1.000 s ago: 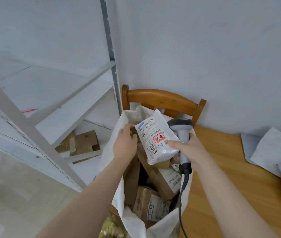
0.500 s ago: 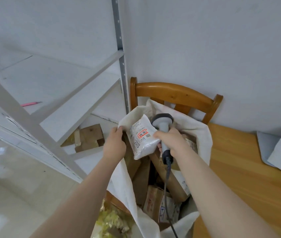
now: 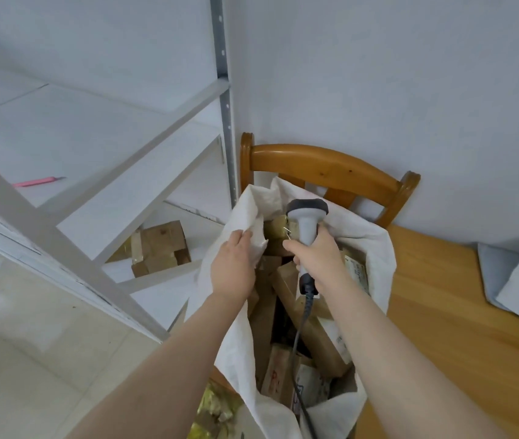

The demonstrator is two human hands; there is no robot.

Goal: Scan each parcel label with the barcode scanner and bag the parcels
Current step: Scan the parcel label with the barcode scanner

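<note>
A large white woven sack (image 3: pixel 375 248) stands open on a wooden chair (image 3: pixel 324 167), filled with several cardboard and paper-wrapped parcels (image 3: pixel 318 337). My left hand (image 3: pixel 231 267) grips the sack's left rim and holds it open. My right hand (image 3: pixel 318 256) grips the grey barcode scanner (image 3: pixel 307 217) upright over the sack's mouth, its black head on top and its cable (image 3: pixel 299 350) trailing down into the sack. The white labelled packet from before is out of sight.
A white metal shelving unit (image 3: pixel 99 172) stands on the left, with a pink pen (image 3: pixel 38 181) on a shelf and cardboard boxes (image 3: pixel 160 248) below. A wooden table (image 3: pixel 460 327) lies to the right with grey mailer bags (image 3: pixel 517 280) at its far edge.
The white labelled packet that my right hand held against the scanner has left the hand and is gone from view. My left hand has shifted along the sack's rim.
</note>
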